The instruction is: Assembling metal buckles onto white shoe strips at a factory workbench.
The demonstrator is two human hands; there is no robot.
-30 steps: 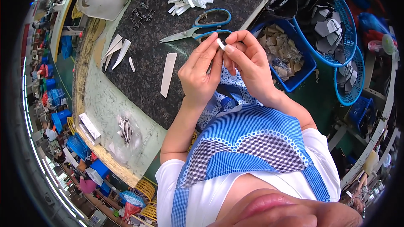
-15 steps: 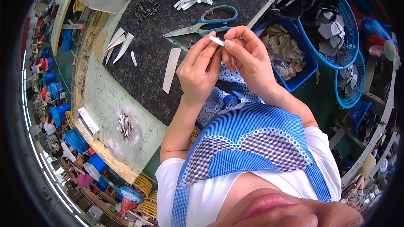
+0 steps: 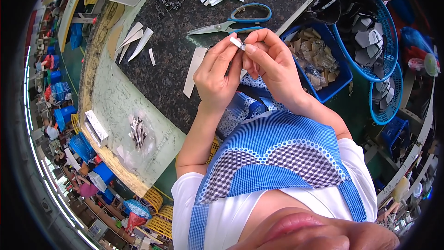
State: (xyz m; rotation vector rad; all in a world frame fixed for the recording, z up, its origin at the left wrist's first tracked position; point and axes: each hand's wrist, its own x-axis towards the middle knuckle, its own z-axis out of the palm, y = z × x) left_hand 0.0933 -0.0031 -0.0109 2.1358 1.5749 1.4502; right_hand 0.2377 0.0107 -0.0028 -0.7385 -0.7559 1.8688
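Beside a blue bin [image 3: 336, 91] of scraps [image 3: 314, 51], both grips [image 3: 215, 67] [image 3: 273, 62] pinch a white strip [image 3: 236, 42].

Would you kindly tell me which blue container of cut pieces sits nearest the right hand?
The rectangular bin of tan scraps, nearest the right hand; the two round openwork baskets of grey pieces stand farther right.

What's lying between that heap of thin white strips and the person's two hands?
Metal scissors with blue handles lie there on the dark speckled mat, as the head view shows.
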